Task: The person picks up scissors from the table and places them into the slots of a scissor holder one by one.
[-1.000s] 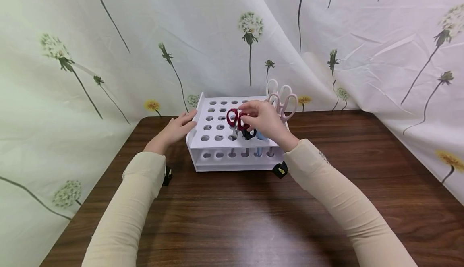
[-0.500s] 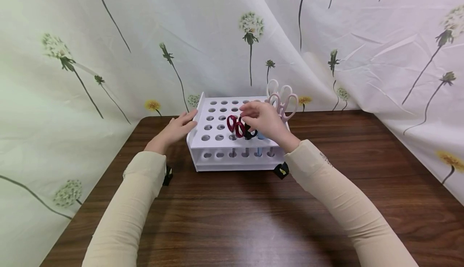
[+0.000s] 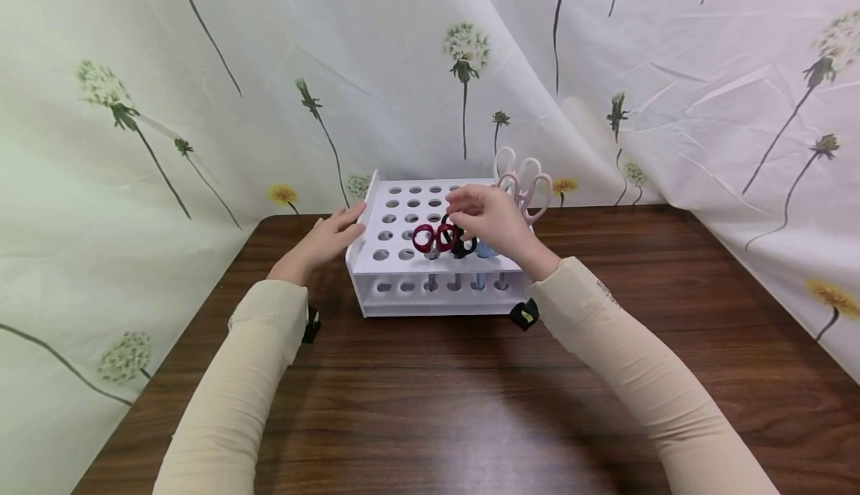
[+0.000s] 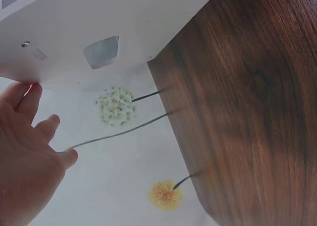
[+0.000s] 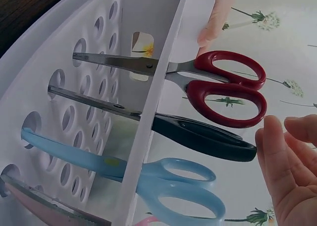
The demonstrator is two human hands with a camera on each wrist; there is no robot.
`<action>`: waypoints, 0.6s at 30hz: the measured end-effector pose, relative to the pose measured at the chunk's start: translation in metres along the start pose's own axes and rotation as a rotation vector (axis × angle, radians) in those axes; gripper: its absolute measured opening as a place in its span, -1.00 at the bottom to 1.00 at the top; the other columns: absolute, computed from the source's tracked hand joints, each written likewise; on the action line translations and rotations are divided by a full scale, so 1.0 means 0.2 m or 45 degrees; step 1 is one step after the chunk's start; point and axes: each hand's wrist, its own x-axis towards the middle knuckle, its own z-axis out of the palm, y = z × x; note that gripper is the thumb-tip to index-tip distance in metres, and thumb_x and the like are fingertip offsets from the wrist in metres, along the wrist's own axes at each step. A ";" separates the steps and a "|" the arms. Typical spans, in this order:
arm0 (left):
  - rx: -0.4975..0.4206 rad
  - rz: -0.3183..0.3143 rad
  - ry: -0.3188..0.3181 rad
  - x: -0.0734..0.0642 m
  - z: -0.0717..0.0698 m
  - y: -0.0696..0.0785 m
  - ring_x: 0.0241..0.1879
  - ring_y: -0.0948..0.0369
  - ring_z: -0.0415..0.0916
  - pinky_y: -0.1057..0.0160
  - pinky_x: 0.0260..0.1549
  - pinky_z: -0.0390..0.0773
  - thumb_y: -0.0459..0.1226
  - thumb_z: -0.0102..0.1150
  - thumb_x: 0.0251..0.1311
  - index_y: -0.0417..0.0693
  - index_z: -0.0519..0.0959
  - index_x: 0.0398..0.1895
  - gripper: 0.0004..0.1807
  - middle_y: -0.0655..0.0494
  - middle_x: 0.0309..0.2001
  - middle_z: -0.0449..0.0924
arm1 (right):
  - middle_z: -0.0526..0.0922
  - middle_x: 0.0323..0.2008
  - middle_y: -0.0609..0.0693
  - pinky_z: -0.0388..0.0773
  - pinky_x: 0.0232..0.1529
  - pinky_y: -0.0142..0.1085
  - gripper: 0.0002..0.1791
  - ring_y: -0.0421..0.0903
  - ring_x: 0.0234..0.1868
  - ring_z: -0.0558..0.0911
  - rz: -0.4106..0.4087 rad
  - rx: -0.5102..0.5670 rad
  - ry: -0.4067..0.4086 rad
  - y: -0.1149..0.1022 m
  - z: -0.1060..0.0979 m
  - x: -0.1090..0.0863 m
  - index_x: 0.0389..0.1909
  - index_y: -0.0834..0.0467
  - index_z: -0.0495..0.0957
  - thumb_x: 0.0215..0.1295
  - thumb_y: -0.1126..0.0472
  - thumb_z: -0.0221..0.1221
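A white rack [image 3: 393, 266] with rows of round holes stands on the table. Red-handled scissors [image 5: 242, 82] sit blades down in its front row, beside black-handled scissors [image 5: 203, 141] and light blue scissors [image 5: 148, 181]. My right hand [image 3: 493, 219] is just above these handles; in the right wrist view its fingertips are close to the red handle without gripping it. My left hand [image 3: 322, 241] lies along the rack's left side panel, fingers extended, and the left wrist view shows fingertips touching the panel's edge.
At the rack's right side stand pink-handled scissors [image 3: 550, 195] and white-handled scissors [image 3: 497, 163]. A dark wooden table [image 3: 416, 405] carries the rack. Behind it hangs a pale cloth [image 3: 396, 69] printed with dandelions.
The red scissors have dropped lower into their hole and their handles have turned, and the right hand has let go of them. The left hand has stayed in place.
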 end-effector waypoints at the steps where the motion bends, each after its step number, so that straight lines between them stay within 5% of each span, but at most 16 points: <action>1: -0.006 -0.003 0.002 0.00 0.00 0.00 0.34 -0.17 -0.55 -0.21 0.20 -0.39 0.05 -0.27 0.37 0.21 -0.09 0.45 -0.36 -0.08 0.44 -0.32 | 0.62 -0.21 0.13 0.58 -0.42 -0.33 -0.72 -0.06 -0.22 0.61 0.002 -0.007 -0.003 0.00 0.00 0.00 -0.03 0.31 0.52 0.22 0.40 0.13; 7: -0.014 0.018 0.012 -0.02 0.00 0.01 0.34 -0.18 -0.56 -0.22 0.19 -0.40 0.13 -0.25 0.32 0.21 -0.10 0.46 -0.31 -0.12 0.43 -0.31 | 0.62 -0.19 0.11 0.57 -0.39 -0.33 -0.72 -0.08 -0.22 0.59 -0.010 -0.073 -0.012 -0.02 -0.04 0.01 -0.02 0.27 0.53 0.23 0.34 0.16; 18: 0.196 0.084 0.013 0.04 -0.06 0.06 0.39 0.02 -0.43 -0.09 0.23 -0.45 0.15 -0.39 0.36 0.04 -0.08 0.46 -0.30 0.00 0.43 -0.16 | 0.62 -0.15 0.13 0.56 -0.32 -0.27 -0.68 0.03 -0.32 0.64 -0.023 -0.200 0.050 -0.08 -0.21 0.03 0.01 0.27 0.51 0.24 0.31 0.16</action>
